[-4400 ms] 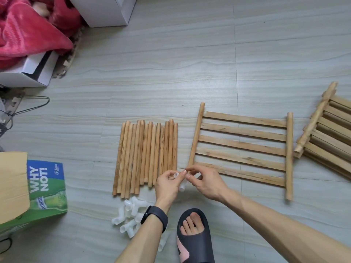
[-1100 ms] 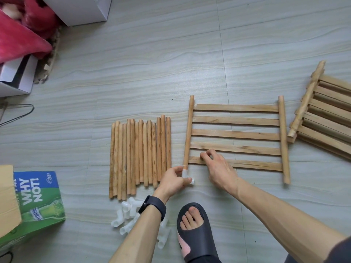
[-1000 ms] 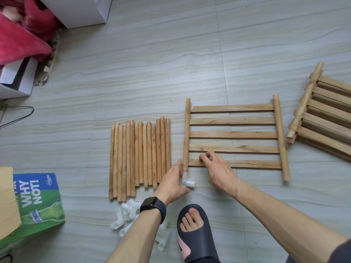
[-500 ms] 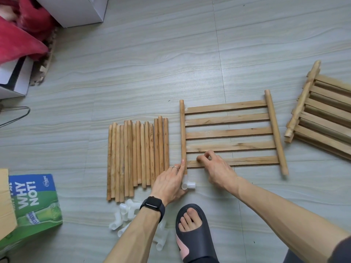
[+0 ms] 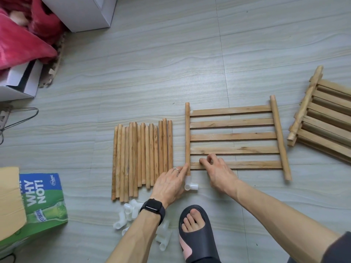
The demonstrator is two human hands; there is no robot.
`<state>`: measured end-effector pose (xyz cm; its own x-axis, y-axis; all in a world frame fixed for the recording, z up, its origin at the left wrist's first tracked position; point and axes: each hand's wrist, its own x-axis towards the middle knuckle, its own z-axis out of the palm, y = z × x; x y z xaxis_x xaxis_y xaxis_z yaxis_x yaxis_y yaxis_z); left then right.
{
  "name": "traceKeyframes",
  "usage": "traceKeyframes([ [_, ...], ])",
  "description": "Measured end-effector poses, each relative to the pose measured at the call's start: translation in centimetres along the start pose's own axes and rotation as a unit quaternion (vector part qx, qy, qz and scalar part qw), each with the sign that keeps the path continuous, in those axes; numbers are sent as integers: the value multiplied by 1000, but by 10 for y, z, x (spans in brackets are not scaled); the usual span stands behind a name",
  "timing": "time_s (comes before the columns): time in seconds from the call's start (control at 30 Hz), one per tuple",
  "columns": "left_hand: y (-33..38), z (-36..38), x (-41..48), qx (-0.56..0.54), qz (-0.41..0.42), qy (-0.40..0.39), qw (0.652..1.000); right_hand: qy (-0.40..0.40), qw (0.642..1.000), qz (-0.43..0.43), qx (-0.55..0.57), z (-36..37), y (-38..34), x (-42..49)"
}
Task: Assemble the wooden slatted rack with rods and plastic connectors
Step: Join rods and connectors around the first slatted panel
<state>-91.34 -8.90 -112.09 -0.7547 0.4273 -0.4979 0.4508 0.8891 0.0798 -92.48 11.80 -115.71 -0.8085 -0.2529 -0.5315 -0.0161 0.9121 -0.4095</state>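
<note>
While one connector (image 5: 191,186) caps the five-slat panel (image 5: 233,136), left hand (image 5: 169,184) lies flat, right hand (image 5: 218,173) pinches it.

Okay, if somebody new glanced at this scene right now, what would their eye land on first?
First, the slatted panel lying flat on the floor right of centre, with both hands at its near left corner: the left hand lies flat beside a white connector on the rail's end, the right hand pinches the nearest slat. Next, the neat row of rods left of it, and the red blanket at top left.
</note>
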Motion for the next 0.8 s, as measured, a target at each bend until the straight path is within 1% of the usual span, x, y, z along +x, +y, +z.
traceKeyframes([
  [0.07,-9,0,-14,-41,-37,31,998,-13,1000,-1,-5,-1,0,1],
  [0.13,-20,1,-32,-95,-110,80,986,-21,1000,2,1,-2,0,5],
  [0.17,-26,3,-42,-113,-146,87,979,-24,1000,8,12,-2,0,7],
  [0.2,-32,6,-52,-126,-175,75,974,-27,999,18,27,-3,-1,8],
  [0.23,-37,10,-61,-130,-194,45,971,-30,998,28,42,-3,-2,10],
  [0.3,-43,17,-76,-114,-199,-39,973,-35,997,37,57,-4,-3,13],
  [0.37,-43,22,-85,-99,-182,-122,971,-44,997,36,61,-5,-2,15],
  [0.43,-38,26,-88,-86,-164,-173,967,-51,996,37,66,-7,-1,15],
  [0.57,-33,25,-84,-96,-171,-171,966,-50,996,36,71,-6,-1,13],
  [0.8,-41,10,-74,-64,-188,-184,963,-49,995,35,77,-7,-1,14],
])
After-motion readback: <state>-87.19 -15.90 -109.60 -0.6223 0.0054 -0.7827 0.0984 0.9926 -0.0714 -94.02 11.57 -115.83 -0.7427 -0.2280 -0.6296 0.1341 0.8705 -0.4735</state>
